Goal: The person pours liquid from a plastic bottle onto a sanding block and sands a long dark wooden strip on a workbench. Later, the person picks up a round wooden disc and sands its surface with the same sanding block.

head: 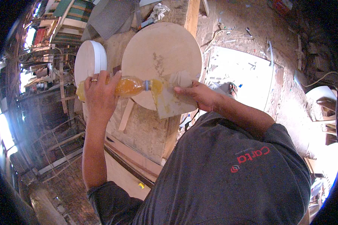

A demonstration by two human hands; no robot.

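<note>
My left hand [101, 90] is wrapped around a clear plastic bottle [129, 86] of yellow-orange liquid, likely glue. The bottle lies nearly sideways, its bluish neck pointing right. Yellow, thick-looking material [156, 87] shows just beyond the neck and streaks a thin greyish sheet [180, 95]. My right hand [201, 94] grips that sheet by its right side, thumb on top. Behind and partly beneath the sheet is a round wooden disc [163, 50] with a brownish stain near its middle. Whether the sheet touches the disc I cannot tell.
A white-edged round piece [91, 57] stands left of the disc. Grey sheets [111, 17] and a crumpled white cloth [160, 12] lie at the back of the wooden worktable [146, 135]. A small yellow object [141, 185] sits below. Scraps litter the floor [242, 25] to the right.
</note>
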